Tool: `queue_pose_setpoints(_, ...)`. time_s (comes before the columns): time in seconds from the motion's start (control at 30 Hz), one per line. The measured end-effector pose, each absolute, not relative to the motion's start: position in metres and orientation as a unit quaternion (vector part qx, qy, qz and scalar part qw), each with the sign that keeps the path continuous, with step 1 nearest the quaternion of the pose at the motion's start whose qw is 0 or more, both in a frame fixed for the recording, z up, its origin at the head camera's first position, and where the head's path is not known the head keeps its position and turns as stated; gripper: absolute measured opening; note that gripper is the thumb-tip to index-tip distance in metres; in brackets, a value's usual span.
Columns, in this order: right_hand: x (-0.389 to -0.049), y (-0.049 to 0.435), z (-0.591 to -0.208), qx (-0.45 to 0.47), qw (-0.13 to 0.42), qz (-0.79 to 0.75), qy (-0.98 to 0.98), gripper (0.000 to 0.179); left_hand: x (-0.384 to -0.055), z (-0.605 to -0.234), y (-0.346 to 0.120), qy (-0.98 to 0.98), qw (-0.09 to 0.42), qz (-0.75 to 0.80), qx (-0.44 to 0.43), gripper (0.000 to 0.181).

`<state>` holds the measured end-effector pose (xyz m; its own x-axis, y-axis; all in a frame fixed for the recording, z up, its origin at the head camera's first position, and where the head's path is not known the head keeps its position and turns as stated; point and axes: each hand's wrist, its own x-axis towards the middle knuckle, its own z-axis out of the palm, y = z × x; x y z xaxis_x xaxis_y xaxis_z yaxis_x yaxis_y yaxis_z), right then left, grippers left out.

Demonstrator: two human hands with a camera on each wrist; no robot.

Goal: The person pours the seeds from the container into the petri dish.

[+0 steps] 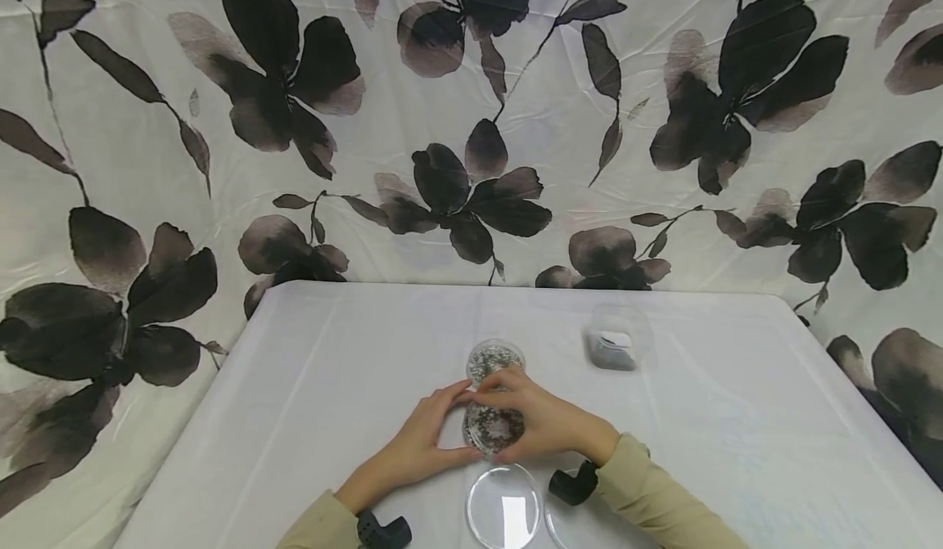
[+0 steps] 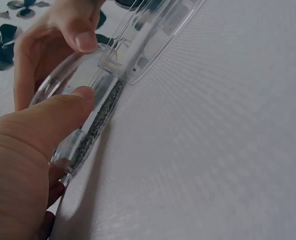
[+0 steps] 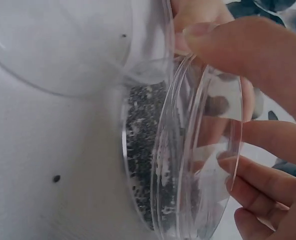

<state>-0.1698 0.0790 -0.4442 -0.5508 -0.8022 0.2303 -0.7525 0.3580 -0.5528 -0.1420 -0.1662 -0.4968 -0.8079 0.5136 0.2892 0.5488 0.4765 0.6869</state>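
Observation:
A clear petri dish with dark grains in it sits mid-table between both hands. The left hand holds its left side, the thumb along the near wall. From the right, the right hand grips a clear lid over this dish, thumb and fingers at its rim. In the right wrist view the dark grains show beneath the lid. Whether the lid is fully seated I cannot tell. Just behind stands another petri dish with similar grains, partly covered by the right fingers.
A clear round lid lies in front of the hands, another clear round piece beside it under the right wrist. At the back right is a clear container with grey contents. One loose dark grain lies on the white table.

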Motion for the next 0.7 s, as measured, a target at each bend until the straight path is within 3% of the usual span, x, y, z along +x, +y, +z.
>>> queue_pose_setpoints(0.7,-0.1739,0.0694,-0.4492,-0.464,0.063,-0.282,0.837,0.077,-0.1419,-0.4988,-0.1677,-0.863,0.045,-0.392,-0.315,0.094)
